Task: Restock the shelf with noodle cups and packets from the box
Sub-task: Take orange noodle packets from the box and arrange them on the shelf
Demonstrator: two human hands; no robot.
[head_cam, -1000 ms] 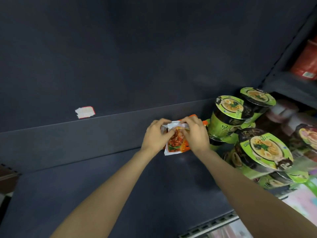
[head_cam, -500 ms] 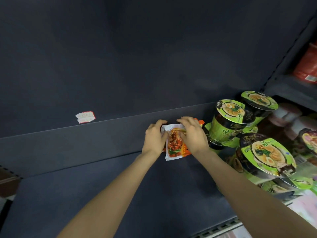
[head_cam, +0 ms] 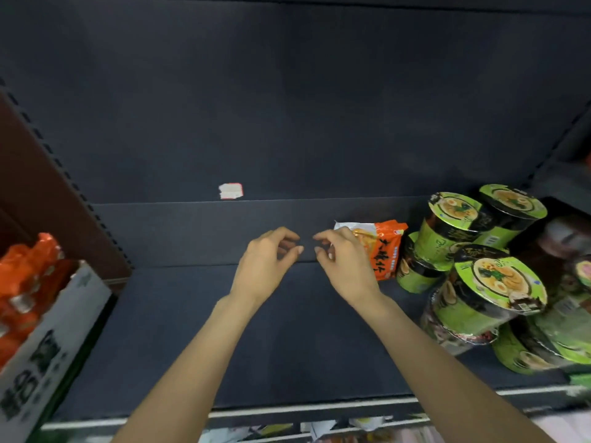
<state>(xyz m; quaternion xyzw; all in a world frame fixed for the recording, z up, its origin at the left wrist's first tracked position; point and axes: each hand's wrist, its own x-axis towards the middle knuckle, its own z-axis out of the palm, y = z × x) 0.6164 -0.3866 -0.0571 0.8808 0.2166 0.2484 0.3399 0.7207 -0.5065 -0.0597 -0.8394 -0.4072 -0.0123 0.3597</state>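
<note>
Both hands have let go of the orange packet [head_cam: 385,251] and drawn back. On the shelf [head_cam: 287,330] it stands at the back edge, beside green noodle cups [head_cam: 473,251] at the right. Left hand [head_cam: 268,266] and right hand [head_cam: 343,266] hang loosely curled, each grip empty. More packets wait in the box [head_cam: 48,330] at left, so much restocking remains.

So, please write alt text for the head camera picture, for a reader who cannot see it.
Two bare hands, left hand and right hand, hover empty over a dark shelf, beside an orange noodle packet standing against the back. Green noodle cups are stacked at right; a box of orange packets sits at left.
</note>
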